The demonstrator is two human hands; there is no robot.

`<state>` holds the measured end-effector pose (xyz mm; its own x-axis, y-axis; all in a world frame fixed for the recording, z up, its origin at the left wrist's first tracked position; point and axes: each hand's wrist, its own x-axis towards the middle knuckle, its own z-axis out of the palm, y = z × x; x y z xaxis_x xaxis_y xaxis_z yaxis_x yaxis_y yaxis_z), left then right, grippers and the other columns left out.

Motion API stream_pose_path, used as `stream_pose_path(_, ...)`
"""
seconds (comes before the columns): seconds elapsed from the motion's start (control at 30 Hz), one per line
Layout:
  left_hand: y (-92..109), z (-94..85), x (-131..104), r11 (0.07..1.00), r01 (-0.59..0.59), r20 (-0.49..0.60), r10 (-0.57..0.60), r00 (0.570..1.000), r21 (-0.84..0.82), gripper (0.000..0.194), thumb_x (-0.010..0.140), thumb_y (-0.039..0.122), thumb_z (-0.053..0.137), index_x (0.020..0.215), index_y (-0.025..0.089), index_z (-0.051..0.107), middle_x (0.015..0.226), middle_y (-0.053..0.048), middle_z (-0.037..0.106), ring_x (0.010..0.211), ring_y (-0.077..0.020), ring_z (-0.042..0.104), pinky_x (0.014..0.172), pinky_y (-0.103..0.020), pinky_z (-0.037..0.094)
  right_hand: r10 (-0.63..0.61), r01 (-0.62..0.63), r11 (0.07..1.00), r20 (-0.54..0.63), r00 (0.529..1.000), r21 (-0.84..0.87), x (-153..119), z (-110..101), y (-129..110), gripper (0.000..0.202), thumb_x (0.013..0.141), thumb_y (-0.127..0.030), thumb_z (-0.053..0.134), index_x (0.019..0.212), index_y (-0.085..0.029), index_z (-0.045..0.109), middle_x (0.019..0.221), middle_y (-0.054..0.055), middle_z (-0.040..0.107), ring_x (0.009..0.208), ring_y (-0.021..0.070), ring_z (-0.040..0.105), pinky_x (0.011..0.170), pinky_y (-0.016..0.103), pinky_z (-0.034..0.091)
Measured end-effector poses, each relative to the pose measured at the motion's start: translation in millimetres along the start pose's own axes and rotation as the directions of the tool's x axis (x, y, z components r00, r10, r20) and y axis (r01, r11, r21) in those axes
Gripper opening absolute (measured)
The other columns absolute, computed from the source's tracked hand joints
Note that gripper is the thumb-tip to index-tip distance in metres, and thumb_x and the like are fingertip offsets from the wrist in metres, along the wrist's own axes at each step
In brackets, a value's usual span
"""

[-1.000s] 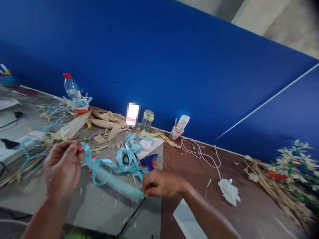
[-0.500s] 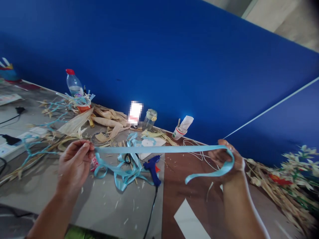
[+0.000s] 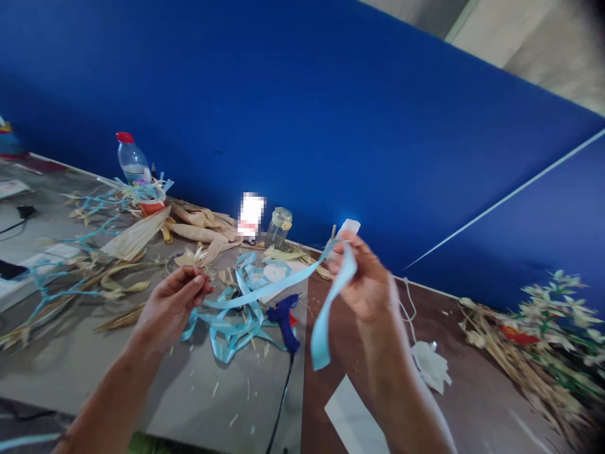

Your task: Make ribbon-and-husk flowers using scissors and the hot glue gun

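Now the right hand (image 3: 366,284), pinching the ribbon (image 3: 283,287), has swung in toward the pinching left hand (image 3: 172,306)

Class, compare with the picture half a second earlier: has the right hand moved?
Yes. The right hand, holding the ribbon, has swung left toward the glue gun, closer to the left hand.
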<state>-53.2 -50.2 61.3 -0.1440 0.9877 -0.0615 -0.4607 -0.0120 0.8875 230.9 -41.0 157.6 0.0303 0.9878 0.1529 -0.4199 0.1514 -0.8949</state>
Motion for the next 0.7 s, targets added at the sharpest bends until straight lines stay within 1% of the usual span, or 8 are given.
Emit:
stream_pose_path(0.03, 1.0, 6.6, -0.7, 1.0, -0.002, -0.01, 0.002, 1.0, 0.002, 0.029, 0.058, 0.028, 0.082, 0.074, 0.016, 0.061, 0.063, 0.002, 0.062, 0.053, -0.0069, 0.052, 0.052, -0.017, 0.046, 0.09, -0.09, 0.996, 0.051, 0.995, -0.012, -2.2, 16.5, 10.3, 0.023, 0.069, -0.021, 0.065, 0.093, -0.021, 0.064, 0.081, 0.002, 0.067, 0.064, 0.0125, 0.061, 0.057, 0.026, 0.052)
stream_pose_path(0.1, 2.7, 17.7, -0.8, 1.0, -0.011, 0.03, 0.011, 0.999, -0.007, 0.026, 0.06, 0.027, 0.08, 0.074, 0.016, 0.062, 0.062, 0.001, 0.061, 0.056, -0.0092, 0.055, 0.047, -0.016, 0.042, 0.237, -0.235, 0.972, 0.174, 0.956, -0.033, -6.1, 45.1, 34.0, 0.032, 0.068, -0.02, 0.067, 0.1, -0.018, 0.061, 0.083, 0.002, 0.067, 0.065, 0.0125, 0.063, 0.062, 0.027, 0.054)
stream_pose_path(0.17, 4.0, 24.5, 0.8, 1.0, -0.007, 0.036, 0.008, 0.999, -0.028, 0.025, 0.06, 0.027, 0.08, 0.075, 0.017, 0.062, 0.063, 0.001, 0.061, 0.055, -0.0096, 0.056, 0.047, -0.017, 0.042, 0.241, -0.239, 0.97, 0.19, 0.952, -0.032, -5.0, 64.7, 59.1, 0.038, 0.069, -0.02, 0.067, 0.105, -0.018, 0.057, 0.083, 0.001, 0.067, 0.07, 0.0131, 0.065, 0.07, 0.029, 0.055)
stream_pose_path(0.23, 5.0, 26.6, 4.2, 0.998, 0.037, 0.042, -0.034, 0.999, -0.056, 0.025, 0.06, 0.026, 0.079, 0.077, 0.018, 0.063, 0.067, 0.001, 0.063, 0.055, -0.0097, 0.056, 0.048, -0.018, 0.045, 0.201, -0.2, 0.98, 0.126, 0.971, -0.022, 3.3, 73.9, 81.9, 0.039, 0.068, -0.02, 0.066, 0.105, -0.018, 0.054, 0.08, -0.001, 0.066, 0.073, 0.0141, 0.066, 0.075, 0.031, 0.055)
stream_pose_path(0.33, 5.4, 23.5, 11.5, 0.979, 0.111, 0.076, -0.099, 0.992, -0.173, 0.025, 0.058, 0.022, 0.08, 0.073, 0.019, 0.062, 0.07, 0.002, 0.063, 0.059, -0.0126, 0.06, 0.057, -0.026, 0.053, 0.151, -0.15, 0.987, -0.002, 0.989, -0.064, 22.7, 72.1, 106.7, 0.037, 0.067, -0.018, 0.063, 0.102, -0.018, 0.052, 0.08, -0.001, 0.064, 0.074, 0.0157, 0.068, 0.074, 0.031, 0.055)
stream_pose_path(0.47, 3.1, 16.0, 19.0, 0.939, 0.211, 0.189, -0.163, 0.968, -0.272, 0.019, 0.062, 0.018, 0.077, 0.072, 0.021, 0.061, 0.068, -0.001, 0.062, 0.076, -0.0221, 0.065, 0.077, -0.042, 0.056, 0.03, -0.044, 0.982, -0.081, 0.996, -0.182, 42.5, 55.6, 124.0, 0.039, 0.07, -0.022, 0.061, 0.108, -0.018, 0.051, 0.092, 0.003, 0.063, 0.077, 0.0171, 0.069, 0.073, 0.031, 0.055)
stream_pose_path(0.57, -0.3, 13.3, 20.9, 0.935, 0.256, 0.226, -0.202, 0.953, -0.246, 0.019, 0.063, 0.017, 0.075, 0.072, 0.022, 0.06, 0.064, -0.002, 0.061, 0.081, -0.0258, 0.066, 0.077, -0.046, 0.056, -0.046, 0.007, 0.954, -0.122, 0.991, -0.3, 52.4, 40.8, 133.5, 0.039, 0.073, -0.024, 0.06, 0.11, -0.018, 0.05, 0.097, 0.005, 0.063, 0.077, 0.0168, 0.069, 0.071, 0.03, 0.055)
stream_pose_path(0.7, -5.0, 14.8, 24.0, 0.94, 0.256, 0.231, -0.203, 0.951, -0.227, 0.021, 0.064, 0.015, 0.074, 0.078, 0.021, 0.06, 0.064, 0.0, 0.062, 0.063, -0.0184, 0.064, 0.071, -0.043, 0.057, -0.043, -0.012, 0.905, -0.118, 0.992, -0.426, 64.5, 25.3, 148.0, 0.04, 0.073, -0.023, 0.06, 0.111, -0.017, 0.052, 0.101, 0.007, 0.064, 0.076, 0.0163, 0.069, 0.07, 0.029, 0.055)
